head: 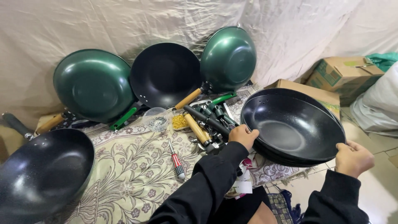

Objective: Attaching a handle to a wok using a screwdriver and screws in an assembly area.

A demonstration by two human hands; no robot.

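Observation:
A stack of black speckled wok pans without handles (292, 126) rests at the right, over the edge of the patterned cloth. My left hand (243, 135) grips the stack's near-left rim. My right hand (352, 157) holds the near-right rim. Both arms wear black sleeves. Just left of my left hand lies a pile of loose handles (207, 120), some wooden, some green, some black. A red-handled screwdriver (177, 160) lies on the cloth (132, 166) in front of me.
Two green woks (93, 85) (229, 58) and a black wok (165, 74) lean against a draped sheet at the back. Another black wok (41, 172) sits at the near left. Small cups hold brass screws (179, 121) and washers (157, 122). Cardboard boxes (342, 74) stand at the right.

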